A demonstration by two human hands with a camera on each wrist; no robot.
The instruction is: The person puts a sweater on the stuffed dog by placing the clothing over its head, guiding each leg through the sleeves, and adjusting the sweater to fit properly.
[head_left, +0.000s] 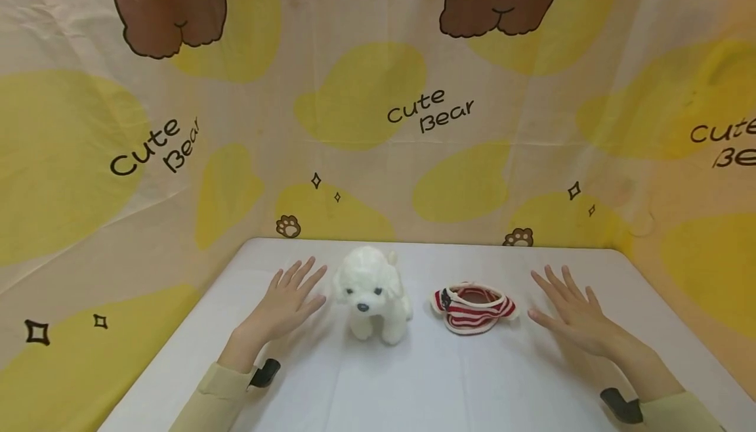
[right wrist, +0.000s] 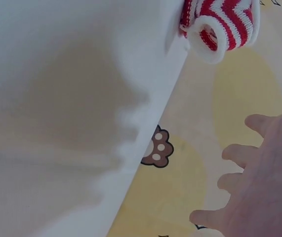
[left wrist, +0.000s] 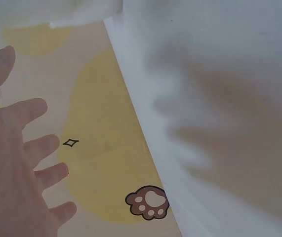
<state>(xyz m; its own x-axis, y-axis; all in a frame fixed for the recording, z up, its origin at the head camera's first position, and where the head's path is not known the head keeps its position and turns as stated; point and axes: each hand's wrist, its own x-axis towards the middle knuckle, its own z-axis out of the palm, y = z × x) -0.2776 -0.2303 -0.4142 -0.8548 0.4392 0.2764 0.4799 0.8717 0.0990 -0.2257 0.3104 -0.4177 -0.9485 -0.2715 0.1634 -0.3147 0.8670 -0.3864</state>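
A white plush dog (head_left: 369, 294) stands on the white table, its face toward me. To its right lies a small red-and-white striped knitted garment (head_left: 474, 314) with white trim and a wide round opening; one cuffed sleeve (right wrist: 211, 37) shows in the right wrist view. My left hand (head_left: 287, 305), fingers spread, hovers just left of the dog and holds nothing. On the other side, my right hand (head_left: 573, 314) is raised right of the garment with fingers spread, apart from it. Both hands cast shadows on the table.
The white table (head_left: 378, 392) meets a cloth backdrop (head_left: 360, 97) printed with bears, yellow patches and lettering. That cloth also rises along the left and right sides. Dark bands (head_left: 266, 373) sit at both wrists, by the cream sleeves.
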